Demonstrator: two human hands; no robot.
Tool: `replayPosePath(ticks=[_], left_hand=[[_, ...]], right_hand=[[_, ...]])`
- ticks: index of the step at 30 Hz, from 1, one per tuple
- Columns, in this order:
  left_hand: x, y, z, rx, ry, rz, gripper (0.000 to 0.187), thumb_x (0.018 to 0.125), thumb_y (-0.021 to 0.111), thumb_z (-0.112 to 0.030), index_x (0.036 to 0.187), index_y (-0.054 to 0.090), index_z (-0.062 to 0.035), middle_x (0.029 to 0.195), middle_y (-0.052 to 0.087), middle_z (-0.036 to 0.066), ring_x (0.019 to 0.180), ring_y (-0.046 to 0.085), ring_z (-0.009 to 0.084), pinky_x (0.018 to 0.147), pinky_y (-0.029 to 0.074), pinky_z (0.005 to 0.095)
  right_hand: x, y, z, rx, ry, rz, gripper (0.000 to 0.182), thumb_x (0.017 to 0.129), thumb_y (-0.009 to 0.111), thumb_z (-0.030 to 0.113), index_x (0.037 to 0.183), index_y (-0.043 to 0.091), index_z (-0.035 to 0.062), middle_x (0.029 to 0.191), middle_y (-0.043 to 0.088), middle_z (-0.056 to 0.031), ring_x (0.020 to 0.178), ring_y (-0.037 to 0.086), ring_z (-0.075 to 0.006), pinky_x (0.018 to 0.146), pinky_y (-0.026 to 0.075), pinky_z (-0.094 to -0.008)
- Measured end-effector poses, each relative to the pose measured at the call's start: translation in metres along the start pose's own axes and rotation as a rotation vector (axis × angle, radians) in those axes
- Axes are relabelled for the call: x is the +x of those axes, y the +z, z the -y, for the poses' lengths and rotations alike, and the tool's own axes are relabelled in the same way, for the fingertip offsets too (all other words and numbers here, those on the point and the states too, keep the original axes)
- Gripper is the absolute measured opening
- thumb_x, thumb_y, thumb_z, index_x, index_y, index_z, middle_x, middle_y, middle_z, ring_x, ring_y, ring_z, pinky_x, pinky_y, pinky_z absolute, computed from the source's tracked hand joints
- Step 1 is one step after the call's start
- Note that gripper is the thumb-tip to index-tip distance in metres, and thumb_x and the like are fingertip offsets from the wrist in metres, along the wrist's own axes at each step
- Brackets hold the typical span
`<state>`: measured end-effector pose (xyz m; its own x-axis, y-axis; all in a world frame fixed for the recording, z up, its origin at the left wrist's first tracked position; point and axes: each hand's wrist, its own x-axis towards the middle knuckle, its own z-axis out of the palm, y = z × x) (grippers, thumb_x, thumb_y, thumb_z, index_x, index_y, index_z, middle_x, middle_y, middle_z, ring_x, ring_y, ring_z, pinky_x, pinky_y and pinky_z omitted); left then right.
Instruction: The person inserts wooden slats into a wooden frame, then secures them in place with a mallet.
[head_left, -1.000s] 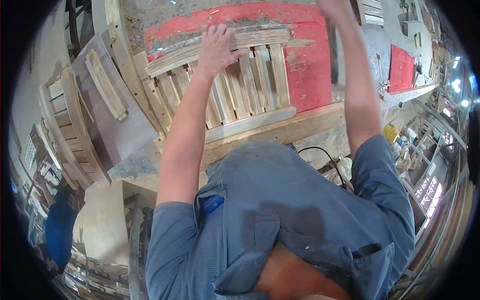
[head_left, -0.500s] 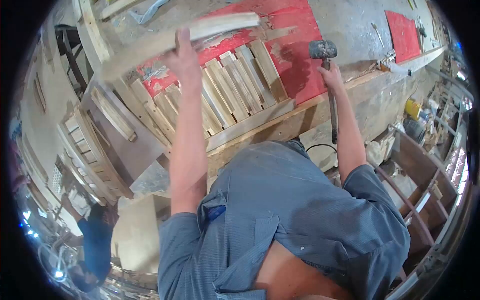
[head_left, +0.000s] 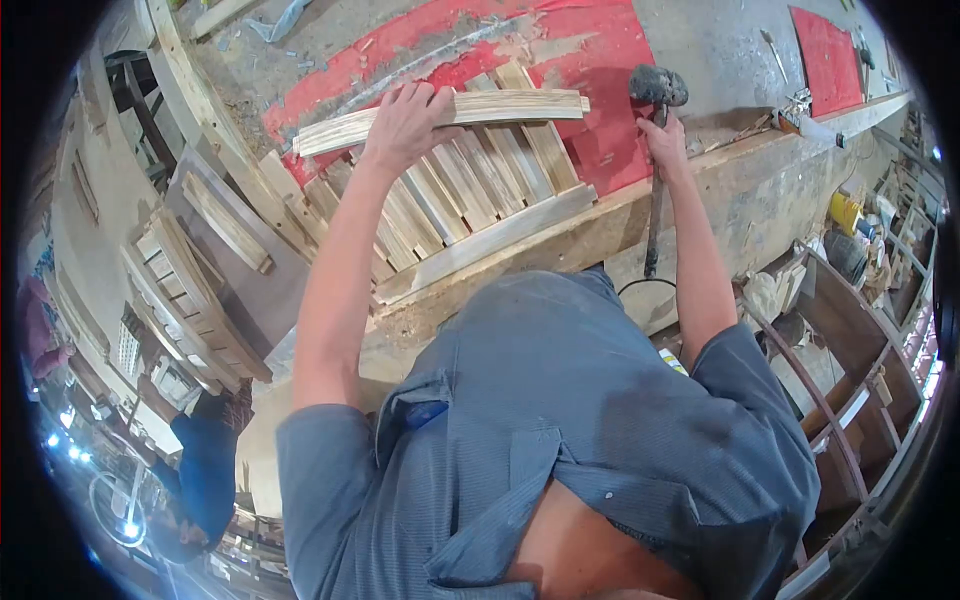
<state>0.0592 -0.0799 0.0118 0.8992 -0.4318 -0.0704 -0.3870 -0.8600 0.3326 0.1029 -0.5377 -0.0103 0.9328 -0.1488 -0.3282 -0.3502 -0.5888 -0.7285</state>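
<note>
A curved wooden rail (head_left: 520, 106) lies across the far ends of several wooden slats (head_left: 480, 180). My left hand (head_left: 408, 125) is closed over the rail, left of its middle. The slats' near ends meet a second wooden rail (head_left: 490, 245) along the bench's front edge. On the right, my right hand (head_left: 664, 145) grips a mallet (head_left: 658, 86) by its handle, just below the dark, worn head. The handle hangs down past the bench edge. Whether the slat ends sit in the far rail cannot be seen.
Red sheeting (head_left: 610, 60) covers part of the workbench (head_left: 720, 50). A finished-looking slatted frame (head_left: 180, 300) leans at the left, near a loose wood piece (head_left: 225, 220). Another person (head_left: 205, 455) is at the lower left. A brown wooden frame (head_left: 850, 400) stands at the right.
My left hand has brought the curved rail down and toward me, from above the bench onto the slats' far ends. My right hand with the mallet has barely moved.
</note>
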Motion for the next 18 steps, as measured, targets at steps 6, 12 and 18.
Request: replayPosePath(ticks=[6,12,18], left_hand=[[0.004,-0.004,0.024,-0.038,-0.304,-0.182,0.052,0.087,0.070,-0.050,0.122,0.058,-0.0131,0.114,0.057,0.011,0.110,0.053,0.0334,0.094,0.044,0.0490],[-0.030,0.008,0.030,-0.119,-0.329,-0.353,0.048,0.087,0.071,-0.045,0.122,0.062,-0.0118,0.106,0.057,0.008,0.102,0.052,0.0310,0.092,0.041,0.0457],[-0.028,0.008,0.030,-0.139,-0.371,-0.393,0.051,0.084,0.073,-0.048,0.118,0.066,-0.0106,0.102,0.058,0.008,0.100,0.052,0.0310,0.090,0.040,0.0451]], right_hand=[[0.000,-0.005,0.007,-0.178,0.082,-0.011,0.033,0.081,0.076,0.020,0.100,0.063,-0.0026,0.074,0.066,-0.0118,0.057,0.063,-0.0204,0.052,0.050,-0.0382],[-0.026,-0.014,0.041,0.177,0.316,0.158,0.025,0.082,0.075,0.018,0.093,0.058,0.0031,0.069,0.059,-0.0067,0.050,0.056,-0.0174,0.044,0.044,-0.0365],[0.038,-0.031,0.172,-0.368,-0.356,0.136,0.021,0.086,0.071,0.017,0.096,0.059,0.0031,0.067,0.059,-0.0028,0.056,0.059,-0.0137,0.048,0.046,-0.0320]])
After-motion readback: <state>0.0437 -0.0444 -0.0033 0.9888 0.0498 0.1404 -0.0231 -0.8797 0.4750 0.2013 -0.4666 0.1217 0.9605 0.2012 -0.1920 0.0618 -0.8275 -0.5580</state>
